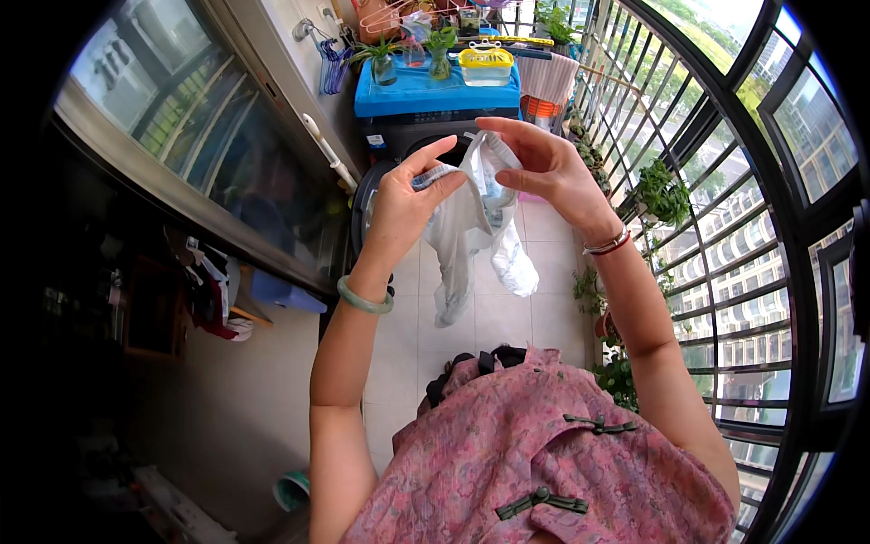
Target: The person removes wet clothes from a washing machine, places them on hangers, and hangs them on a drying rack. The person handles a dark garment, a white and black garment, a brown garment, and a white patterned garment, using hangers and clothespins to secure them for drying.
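My left hand (408, 199) pinches the ribbed cuff of a thin white sock (456, 263), whose greyish foot hangs down over the floor. Between the thumb and fingers of my right hand (553, 172) is the cuff of a second white sock (513, 258); its opening is spread and bluish inside. Both socks hang side by side at chest height and overlap in the middle, so whether they are joined there I cannot tell.
Beyond my hands stands a front-loading washing machine (435, 127) under a blue cover (435, 102). On it are plants in glass jars and a yellow-lidded box (486, 65). A barred window (716, 236) with potted plants runs along the right, a glass door (190, 109) along the left.
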Demonstrator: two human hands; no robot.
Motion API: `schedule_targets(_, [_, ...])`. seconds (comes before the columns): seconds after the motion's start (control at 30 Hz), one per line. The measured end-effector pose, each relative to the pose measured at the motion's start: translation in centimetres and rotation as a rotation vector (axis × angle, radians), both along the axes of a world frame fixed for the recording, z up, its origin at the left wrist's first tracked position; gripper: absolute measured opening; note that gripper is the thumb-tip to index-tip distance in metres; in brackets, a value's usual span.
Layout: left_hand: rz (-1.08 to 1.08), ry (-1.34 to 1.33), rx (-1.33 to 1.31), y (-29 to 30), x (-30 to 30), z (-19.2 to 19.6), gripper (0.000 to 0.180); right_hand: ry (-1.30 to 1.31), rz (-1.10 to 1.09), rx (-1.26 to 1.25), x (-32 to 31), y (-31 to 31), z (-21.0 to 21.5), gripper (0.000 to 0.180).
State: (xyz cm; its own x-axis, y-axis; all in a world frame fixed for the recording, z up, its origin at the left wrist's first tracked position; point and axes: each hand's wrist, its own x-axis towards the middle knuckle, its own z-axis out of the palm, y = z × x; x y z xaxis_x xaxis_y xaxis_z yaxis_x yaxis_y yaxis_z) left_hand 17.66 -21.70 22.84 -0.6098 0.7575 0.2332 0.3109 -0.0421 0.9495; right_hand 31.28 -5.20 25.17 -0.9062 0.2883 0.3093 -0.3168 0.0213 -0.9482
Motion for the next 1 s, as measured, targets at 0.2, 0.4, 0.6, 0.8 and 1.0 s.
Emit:
schedule_targets(0.2, [0.022,0.142,0.029,0.8,-0.5,-0.5,0.023,0.044,-0.326,0.579,0.0,1.4,-1.2,0.043])
schedule_targets(0.4, [0.053,0.079,0.069,0.6,-1.1,-0.6,0.02,0.11,-0.627,0.629,-0.3,5.3,-3.8,0.022])
schedule_targets(0.6, [-0.046,0.044,-0.048,2.2,0.7,-0.8,0.026,0.056,-0.388,0.305,-1.4,4.0,-3.0,0.019])
schedule_targets(0.8, [0.056,0.182,-0.016,3.3,1.4,-0.5,0.025,0.037,-0.233,0.174,-1.5,2.6,-1.8,0.018])
schedule_targets(1.0, [0.122,0.051,0.038,2.7,0.6,-1.4,0.019,0.057,-0.462,0.424,-1.9,4.7,-4.5,0.015])
